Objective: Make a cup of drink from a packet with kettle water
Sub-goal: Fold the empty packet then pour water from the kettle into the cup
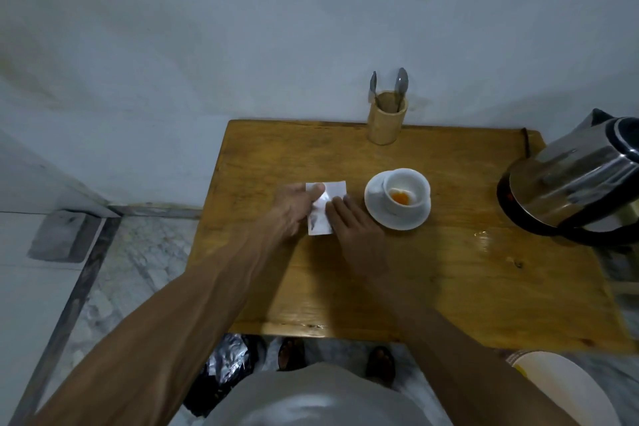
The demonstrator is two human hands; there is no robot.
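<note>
Wooden table (397, 273); left hand (297, 207) and right hand (356, 228) pinching packet (321, 214); cup (404, 192) beside.

A single wide-angle view from the person's head looks steeply down and forward. The wooden worktop (415, 270) fills the middle, close below; the wall rises beyond it, with floor and the person's feet at the bottom edge.

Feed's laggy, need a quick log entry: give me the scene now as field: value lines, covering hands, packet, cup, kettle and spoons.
left hand: pinching packet
right hand: fingers on packet
packet: white, on table, left of cup
cup: on saucer, orange powder inside
kettle: steel, right table edge
spoons: two in wooden holder, at the wall
</note>
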